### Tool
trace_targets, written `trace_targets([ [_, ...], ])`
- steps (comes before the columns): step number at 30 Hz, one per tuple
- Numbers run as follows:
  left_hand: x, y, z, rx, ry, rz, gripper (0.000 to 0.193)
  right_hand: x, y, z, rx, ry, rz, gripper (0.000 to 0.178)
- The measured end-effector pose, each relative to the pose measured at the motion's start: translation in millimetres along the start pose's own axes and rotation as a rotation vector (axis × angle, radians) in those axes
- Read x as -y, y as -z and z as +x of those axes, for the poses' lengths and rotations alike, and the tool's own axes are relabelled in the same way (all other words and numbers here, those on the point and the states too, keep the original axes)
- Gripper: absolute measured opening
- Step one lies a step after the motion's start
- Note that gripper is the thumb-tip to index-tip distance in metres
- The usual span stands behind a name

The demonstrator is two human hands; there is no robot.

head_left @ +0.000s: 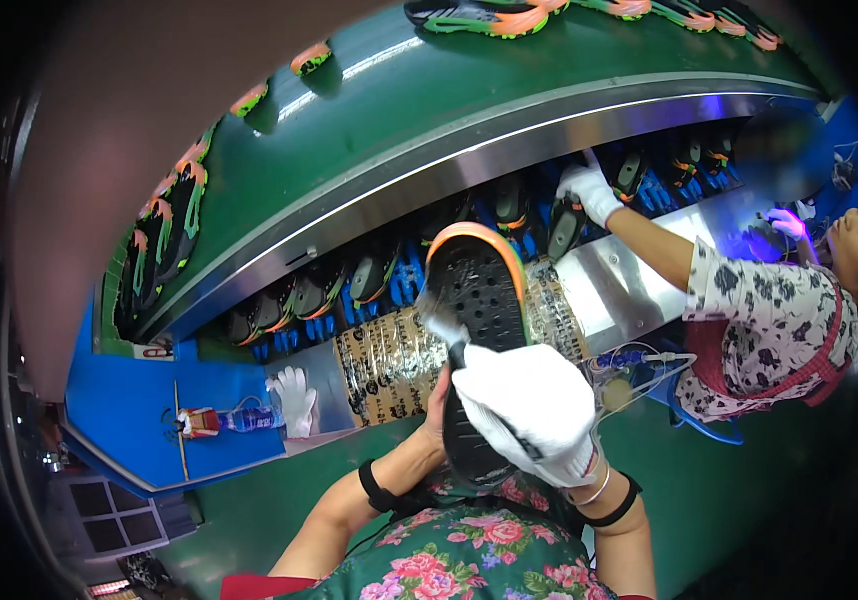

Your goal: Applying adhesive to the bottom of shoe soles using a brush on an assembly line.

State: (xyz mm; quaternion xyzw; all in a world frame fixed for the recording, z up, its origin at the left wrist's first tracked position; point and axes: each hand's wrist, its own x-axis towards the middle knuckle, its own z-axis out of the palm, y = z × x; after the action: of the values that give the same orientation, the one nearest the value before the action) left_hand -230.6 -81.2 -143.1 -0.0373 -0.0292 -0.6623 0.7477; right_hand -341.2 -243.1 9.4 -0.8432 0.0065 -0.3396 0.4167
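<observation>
Metal rail [469, 165] ahead, co-worker's arm [661, 247] right, passage seemingly over blue tabletop [114, 400]

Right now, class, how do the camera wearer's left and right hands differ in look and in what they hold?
The left hand is bare, while the right hand wears a white glove. The left hand grips the side of a black shoe, which partly hides it; the right hand shows in front of the shoe, holding a blurred brush-like tool. Both arms wear a black band.

1 wide, head-worn fisheye view looks down and forward from close above the hands [531, 405].
</observation>
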Motion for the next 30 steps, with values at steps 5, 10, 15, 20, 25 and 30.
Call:
trace_targets([
  [5, -10, 15, -6, -0.162, -0.122, 0.050, 0.087, -23, -2, 0, -0.193, 0.005, -0.013, 0.033],
  [10, -17, -13, 14, -0.377, -0.156, 0.290, 0.100, -27, -17, -12, -0.225, -0.040, 0.274, 0.030],
  [15, -34, -19, 41, -0.250, -0.118, 0.355, 0.112, -43, -36, -23, -0.259, -0.050, 0.082, 0.040],
  [20, -33, -30, 60, -0.380, -0.144, 0.428, 0.096, -36, -33, -20, -0.245, -0.033, 0.303, 0.027],
  [25, -32, -30, 64, -0.421, -0.153, 0.290, 0.099, -39, -36, -22, -0.367, 0.010, 0.084, 0.032],
  [30, -39, -30, 78, -0.027, -0.008, 0.093, 0.117, -25, -38, -21, -0.235, -0.014, 0.327, 0.035],
])
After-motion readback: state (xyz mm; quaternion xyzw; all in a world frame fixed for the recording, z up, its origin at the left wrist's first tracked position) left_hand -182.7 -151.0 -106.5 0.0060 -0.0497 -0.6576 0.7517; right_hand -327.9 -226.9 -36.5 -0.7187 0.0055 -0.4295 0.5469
